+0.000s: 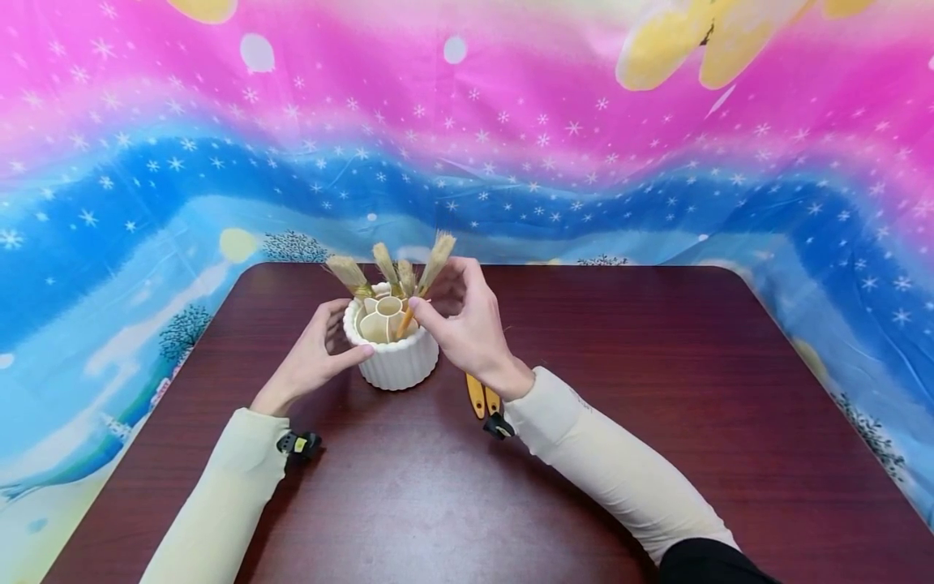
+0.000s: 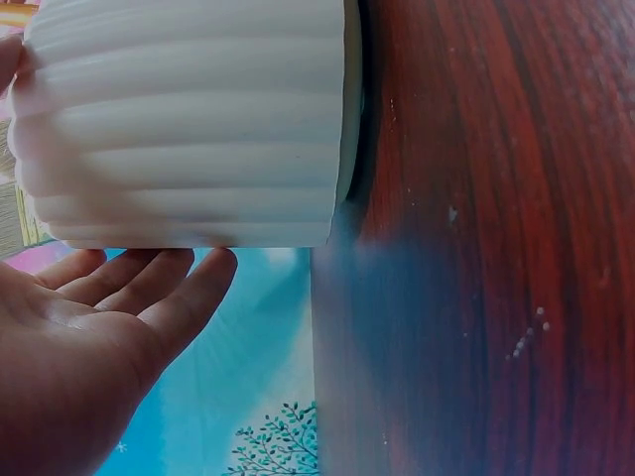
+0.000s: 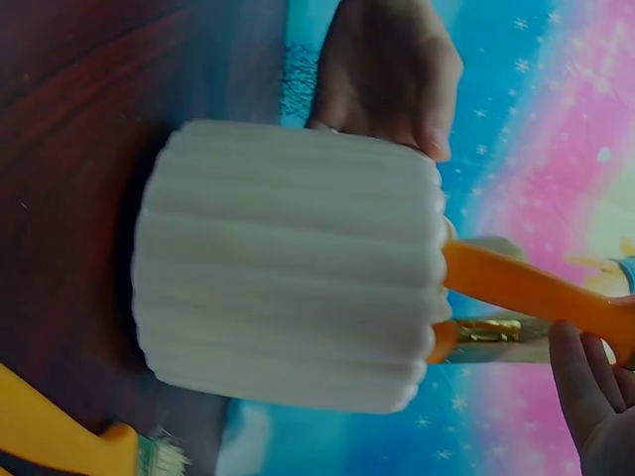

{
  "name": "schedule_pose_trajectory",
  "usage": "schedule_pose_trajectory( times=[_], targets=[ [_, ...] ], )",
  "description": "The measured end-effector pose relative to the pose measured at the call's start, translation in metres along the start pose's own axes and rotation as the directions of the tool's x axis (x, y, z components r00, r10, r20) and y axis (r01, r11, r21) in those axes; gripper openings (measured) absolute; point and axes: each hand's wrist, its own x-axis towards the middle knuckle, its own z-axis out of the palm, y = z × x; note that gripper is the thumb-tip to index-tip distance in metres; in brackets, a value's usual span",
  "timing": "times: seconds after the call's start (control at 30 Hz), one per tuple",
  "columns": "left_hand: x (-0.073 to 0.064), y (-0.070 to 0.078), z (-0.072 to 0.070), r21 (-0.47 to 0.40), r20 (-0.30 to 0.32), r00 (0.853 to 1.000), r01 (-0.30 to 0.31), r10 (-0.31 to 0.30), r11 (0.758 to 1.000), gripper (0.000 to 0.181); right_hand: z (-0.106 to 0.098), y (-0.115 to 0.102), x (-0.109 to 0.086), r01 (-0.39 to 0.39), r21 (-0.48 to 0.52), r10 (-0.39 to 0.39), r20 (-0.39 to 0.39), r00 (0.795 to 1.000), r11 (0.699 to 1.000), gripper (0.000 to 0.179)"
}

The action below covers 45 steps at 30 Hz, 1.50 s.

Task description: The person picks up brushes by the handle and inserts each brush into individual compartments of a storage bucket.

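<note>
A white ribbed pot [image 1: 397, 367] with a scalloped rim and inner dividers stands on the table. My left hand [image 1: 312, 347] holds it from the left, thumb at the front rim; the left wrist view shows the fingertips [image 2: 213, 268] against its side. My right hand [image 1: 476, 331] pinches a paintbrush [image 1: 438, 258], bristles up, its orange handle [image 3: 526, 286] going down into a compartment. Several other bristle brushes [image 1: 349, 272] stand bristles up in the pot, one with a gold-coloured ferrule [image 3: 488, 330].
Two yellow brush handles [image 1: 476, 396] with holes at their ends lie on the dark red wooden table [image 1: 657, 365], partly hidden beneath my right wrist. A colourful cloth [image 1: 511, 178] hangs behind the table and along its sides.
</note>
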Motion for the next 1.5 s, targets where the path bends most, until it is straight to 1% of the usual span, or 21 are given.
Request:
schedule_pose_trajectory(
  times=[0.3,0.57,0.77,0.9,1.1,1.23,1.33,1.5],
  targets=[
    [0.001,-0.002,0.001,-0.010,-0.003,1.000,-0.009,0.009,1.000,0.080,0.008,0.010,-0.010,-0.009,0.010,0.009,-0.015,1.000,1.000,0.042],
    [0.001,-0.003,0.001,-0.022,-0.007,1.000,-0.016,0.016,1.000,0.080,0.015,0.018,-0.014,0.001,0.044,-0.001,0.001,1.000,0.999,0.042],
    [0.001,-0.003,0.000,-0.022,-0.013,1.000,-0.019,0.019,1.000,0.080,0.019,0.022,-0.018,-0.016,0.033,0.015,0.015,1.000,0.999,0.042],
    [0.001,-0.003,0.000,-0.018,-0.011,1.000,-0.018,0.018,1.000,0.081,0.020,0.025,-0.021,-0.034,-0.009,0.034,0.014,0.999,0.999,0.039],
    [0.001,-0.002,0.000,-0.024,-0.004,1.000,-0.013,0.013,1.000,0.082,0.022,0.030,-0.023,-0.041,-0.073,0.041,-0.002,0.999,0.996,0.037],
    [0.000,-0.001,0.000,-0.025,0.000,1.000,-0.008,0.008,1.000,0.083,0.025,0.054,-0.025,-0.040,-0.161,0.038,-0.016,0.999,0.986,0.038],
    [0.000,-0.001,0.000,-0.027,-0.001,1.000,-0.009,0.009,1.000,0.083,0.027,0.072,-0.026,-0.026,-0.203,0.024,-0.016,1.000,0.979,0.039],
    [0.000,-0.001,0.000,-0.031,-0.002,1.000,-0.018,0.018,0.999,0.081,0.030,0.074,-0.027,-0.030,-0.232,0.026,-0.020,0.999,0.972,0.039]
  ],
)
